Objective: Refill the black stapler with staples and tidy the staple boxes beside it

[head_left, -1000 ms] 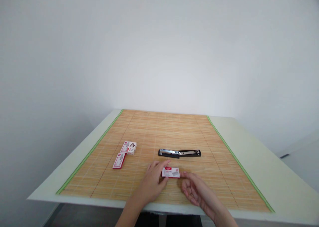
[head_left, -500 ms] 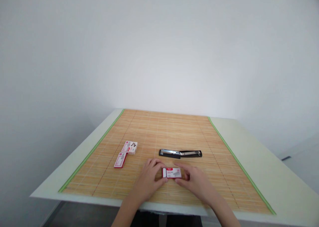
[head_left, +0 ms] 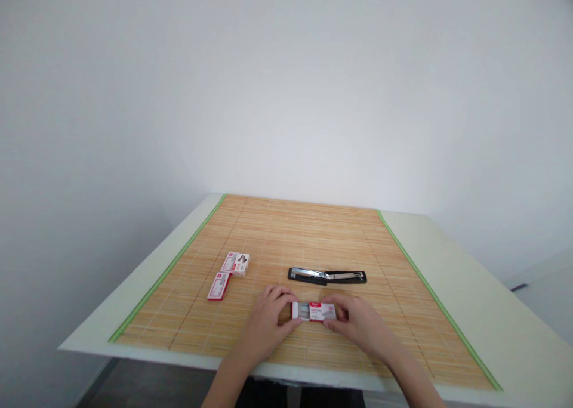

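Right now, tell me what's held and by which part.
A partly open red-and-white box: the left hand grips its left end, the right hand its right end.

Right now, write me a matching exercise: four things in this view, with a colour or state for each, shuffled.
1. Stapler
2. Held box
3. Slatted mat
4. Left hand

A. edged in green
B. gripping one end of item 2
C. black and silver
D. slid partly open

Pairs: 1-C, 2-D, 3-A, 4-B
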`<state>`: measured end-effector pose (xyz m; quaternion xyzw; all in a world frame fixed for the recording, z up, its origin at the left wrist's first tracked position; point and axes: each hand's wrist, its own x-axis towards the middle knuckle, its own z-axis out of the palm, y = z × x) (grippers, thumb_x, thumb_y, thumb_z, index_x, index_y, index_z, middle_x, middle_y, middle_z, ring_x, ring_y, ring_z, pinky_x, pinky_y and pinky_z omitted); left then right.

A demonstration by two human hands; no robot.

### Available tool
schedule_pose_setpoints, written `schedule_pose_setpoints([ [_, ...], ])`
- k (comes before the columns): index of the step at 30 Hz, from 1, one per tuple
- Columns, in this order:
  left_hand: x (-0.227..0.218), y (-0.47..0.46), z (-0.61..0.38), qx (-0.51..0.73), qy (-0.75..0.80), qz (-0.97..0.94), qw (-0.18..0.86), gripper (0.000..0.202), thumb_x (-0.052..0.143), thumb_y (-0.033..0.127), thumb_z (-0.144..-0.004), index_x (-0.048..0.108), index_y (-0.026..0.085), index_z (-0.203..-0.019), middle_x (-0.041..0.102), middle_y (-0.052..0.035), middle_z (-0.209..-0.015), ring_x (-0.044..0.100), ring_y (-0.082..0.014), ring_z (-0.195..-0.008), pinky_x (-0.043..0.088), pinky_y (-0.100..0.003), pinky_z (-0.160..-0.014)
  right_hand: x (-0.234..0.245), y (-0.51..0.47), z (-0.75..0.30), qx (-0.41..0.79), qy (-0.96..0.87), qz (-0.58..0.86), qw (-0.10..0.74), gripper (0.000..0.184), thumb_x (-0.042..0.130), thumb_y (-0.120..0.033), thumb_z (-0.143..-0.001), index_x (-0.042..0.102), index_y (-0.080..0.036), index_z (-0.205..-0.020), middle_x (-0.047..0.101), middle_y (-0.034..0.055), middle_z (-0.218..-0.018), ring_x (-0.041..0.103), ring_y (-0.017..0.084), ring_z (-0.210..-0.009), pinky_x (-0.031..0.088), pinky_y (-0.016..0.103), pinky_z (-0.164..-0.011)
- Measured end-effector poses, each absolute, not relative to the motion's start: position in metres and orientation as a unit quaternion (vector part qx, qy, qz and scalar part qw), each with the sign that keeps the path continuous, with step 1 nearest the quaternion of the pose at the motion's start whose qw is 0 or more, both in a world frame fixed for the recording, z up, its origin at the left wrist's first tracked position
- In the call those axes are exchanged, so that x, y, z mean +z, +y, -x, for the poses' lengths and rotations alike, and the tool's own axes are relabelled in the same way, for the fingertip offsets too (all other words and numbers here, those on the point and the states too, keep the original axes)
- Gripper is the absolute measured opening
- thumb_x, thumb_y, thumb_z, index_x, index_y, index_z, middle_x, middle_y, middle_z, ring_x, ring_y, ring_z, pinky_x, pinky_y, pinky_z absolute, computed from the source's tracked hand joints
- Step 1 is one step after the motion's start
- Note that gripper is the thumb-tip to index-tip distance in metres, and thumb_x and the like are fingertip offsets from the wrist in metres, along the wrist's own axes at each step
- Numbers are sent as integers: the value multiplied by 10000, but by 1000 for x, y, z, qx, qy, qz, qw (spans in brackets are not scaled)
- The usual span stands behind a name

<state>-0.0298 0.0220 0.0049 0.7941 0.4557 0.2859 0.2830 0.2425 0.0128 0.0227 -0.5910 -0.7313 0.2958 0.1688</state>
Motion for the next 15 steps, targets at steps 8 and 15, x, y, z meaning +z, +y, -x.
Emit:
schedule_pose_setpoints([
  [8, 3, 21, 30, 291, 452, -795, 280, 315, 786, 255, -855, 693, 313, -1151, 651, -16, -1222, 541, -260, -1185, 438, -401, -1023, 48, 31, -196, 255, -783, 544, 158, 122, 706, -318, -898, 821, -298, -863, 734, -6, -720, 628, 169, -655, 340, 267, -597],
  [15, 3, 21, 30, 296, 445, -795, 287, 308, 799, 247, -843, 699, 305, -1128, 653, -21, -1204, 545, -259, -1169, 437, -397, -1004, 51, 45, -174, 176, -830, 522, 82, 151, 729, -189, -803, 830, -293, -762, 778, 41, -746, 668, 201, -700, 340, 283, -630],
])
